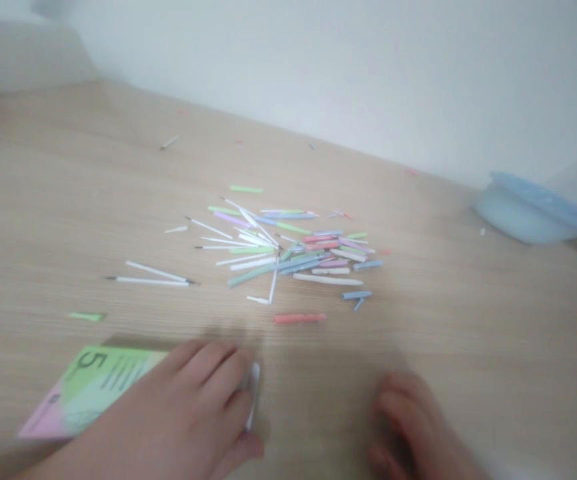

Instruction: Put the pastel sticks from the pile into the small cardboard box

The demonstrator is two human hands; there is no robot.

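Observation:
My left hand (203, 400) lies over the right end of a flat green and pink printed pack (113, 373) marked with a large 5, its fingers bent round that end. A thin white edge (253, 393) shows by the fingertips. To the right, my right hand (408, 423) is low over the table, fingers loosely curled with a gap to the thumb and nothing visible between them; it is blurred. Beyond both hands lies a loose heap of short coloured tubes (313, 257) and thin white sticks with dark tips (151, 281). One red tube (299, 319) lies nearest the hands.
The wooden tabletop (43, 220) meets a pale wall (343, 80) at the back. A light blue object (528, 207), blurred, sits at the right edge. A single green piece (87, 316) lies left of the heap, and small scraps are scattered behind it.

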